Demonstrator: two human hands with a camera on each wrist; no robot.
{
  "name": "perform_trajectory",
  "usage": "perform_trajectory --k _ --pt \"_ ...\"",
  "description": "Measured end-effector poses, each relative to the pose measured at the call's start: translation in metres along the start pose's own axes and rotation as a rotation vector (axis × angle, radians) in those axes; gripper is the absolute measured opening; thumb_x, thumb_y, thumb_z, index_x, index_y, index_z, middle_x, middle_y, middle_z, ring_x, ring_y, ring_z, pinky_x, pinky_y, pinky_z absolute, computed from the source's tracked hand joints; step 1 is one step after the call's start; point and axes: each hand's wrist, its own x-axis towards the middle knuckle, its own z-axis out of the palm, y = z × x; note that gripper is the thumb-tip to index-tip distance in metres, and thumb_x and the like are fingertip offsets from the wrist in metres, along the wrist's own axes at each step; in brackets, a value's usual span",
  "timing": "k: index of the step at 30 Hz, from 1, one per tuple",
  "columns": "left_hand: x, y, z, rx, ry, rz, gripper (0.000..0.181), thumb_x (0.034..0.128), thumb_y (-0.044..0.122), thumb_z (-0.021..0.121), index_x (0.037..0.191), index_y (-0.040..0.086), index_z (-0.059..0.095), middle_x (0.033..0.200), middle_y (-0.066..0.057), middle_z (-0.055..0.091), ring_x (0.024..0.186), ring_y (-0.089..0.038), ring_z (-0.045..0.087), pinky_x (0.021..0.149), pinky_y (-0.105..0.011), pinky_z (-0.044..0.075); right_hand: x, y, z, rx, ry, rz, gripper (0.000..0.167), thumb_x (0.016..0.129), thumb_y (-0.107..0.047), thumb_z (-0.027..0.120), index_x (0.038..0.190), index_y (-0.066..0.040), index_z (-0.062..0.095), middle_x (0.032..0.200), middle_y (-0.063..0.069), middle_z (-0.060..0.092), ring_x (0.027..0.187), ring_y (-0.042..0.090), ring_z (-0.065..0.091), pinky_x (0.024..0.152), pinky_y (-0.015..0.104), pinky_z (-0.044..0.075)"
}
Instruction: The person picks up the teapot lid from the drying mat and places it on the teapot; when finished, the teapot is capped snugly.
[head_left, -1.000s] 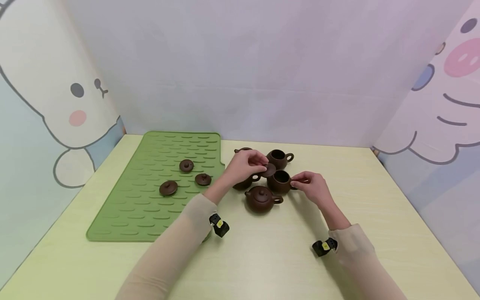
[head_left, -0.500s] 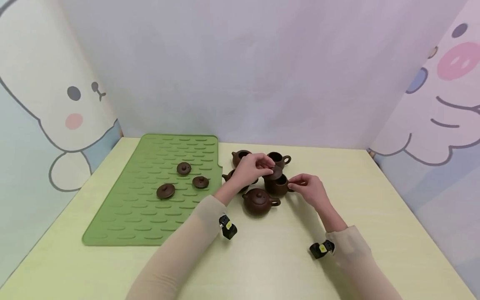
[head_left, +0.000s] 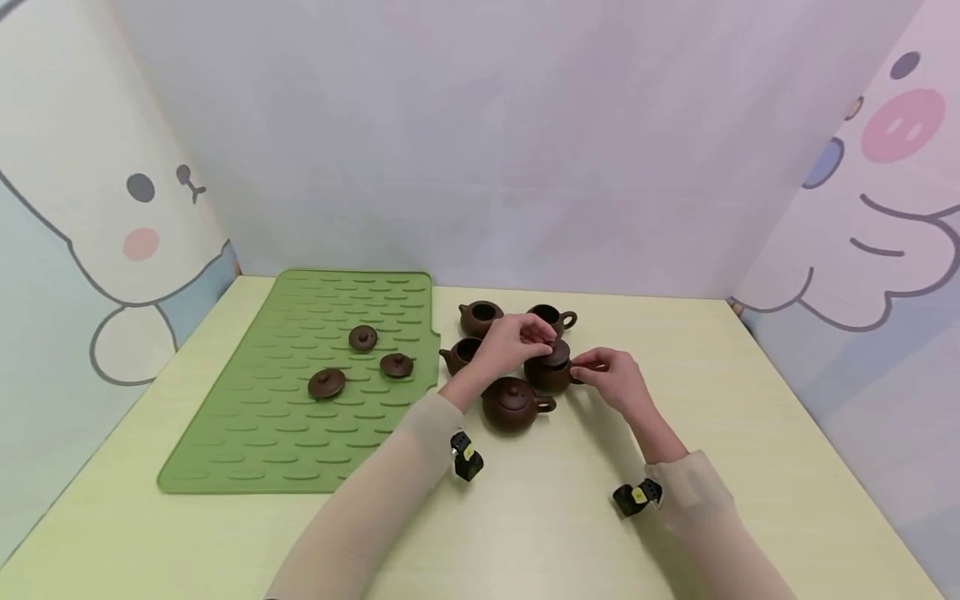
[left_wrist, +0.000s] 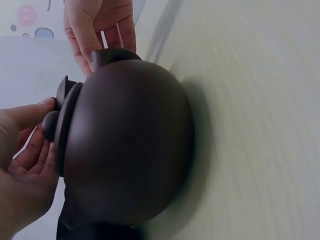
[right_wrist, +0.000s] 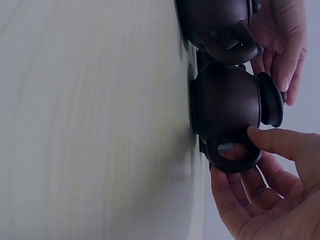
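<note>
Between thumb and fingers, my left hand (head_left: pixel 513 343) pinches a dark brown teapot lid (head_left: pixel 557 354) by its knob. The lid is tilted over the mouth of a brown teapot (head_left: pixel 546 380); in the right wrist view a gap shows between lid (right_wrist: pixel 270 100) and rim. My right hand (head_left: pixel 617 380) grips that teapot's handle (right_wrist: pixel 235 162) from the right. Just in front stands another teapot (head_left: pixel 510 410) with its lid on, which fills much of the left wrist view. Part of the pinched lid is hidden there behind this nearer pot.
Behind the hands stand several lidless teapots: one at back left (head_left: pixel 481 316), one at back right (head_left: pixel 547 317) and one partly behind my left wrist (head_left: pixel 460 354). On the left lies a green ridged mat (head_left: pixel 247 417) bearing three lids (head_left: pixel 326 384). Fabric walls enclose the table (head_left: pixel 570 517).
My left hand has moved right and brought the lid from beside the teapot to over its mouth. The right hand keeps hold of the handle. The head view has shifted slightly.
</note>
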Motion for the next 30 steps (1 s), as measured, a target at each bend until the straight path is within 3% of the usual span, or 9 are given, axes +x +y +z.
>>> perform_trajectory --k 10,18,30 --pt "0.0013 -0.0043 0.0045 0.062 -0.002 0.004 0.014 0.0890 0.008 0.074 0.103 0.007 0.073 0.100 -0.008 0.075 0.092 -0.017 0.070 0.081 -0.020 0.056 0.0006 -0.0018 0.0027 0.004 -0.001 -0.003 0.022 0.089 -0.015 0.074 0.105 0.000 0.074 0.100 0.015 0.076 0.081 0.001 0.063 0.070 0.023 0.049" --pt "0.0031 0.0009 0.0084 0.125 -0.023 0.023 0.013 0.0890 0.008 0.074 0.102 0.007 0.072 0.098 -0.008 0.075 0.092 -0.016 0.070 0.080 -0.018 0.054 -0.0001 -0.0023 -0.0008 0.001 -0.005 0.021 0.022 0.090 -0.015 0.073 0.106 0.000 0.074 0.102 0.016 0.076 0.080 0.003 0.061 0.072 0.025 0.047" --pt "0.0009 0.0037 0.0074 0.128 -0.028 0.026 0.014 0.0903 0.006 0.072 0.104 0.008 0.071 0.099 -0.007 0.074 0.092 -0.016 0.070 0.081 -0.018 0.054 -0.0001 -0.0031 -0.0055 0.010 -0.013 0.001 0.025 0.091 -0.016 0.072 0.109 0.001 0.073 0.106 0.018 0.075 0.083 0.001 0.064 0.073 0.022 0.049"
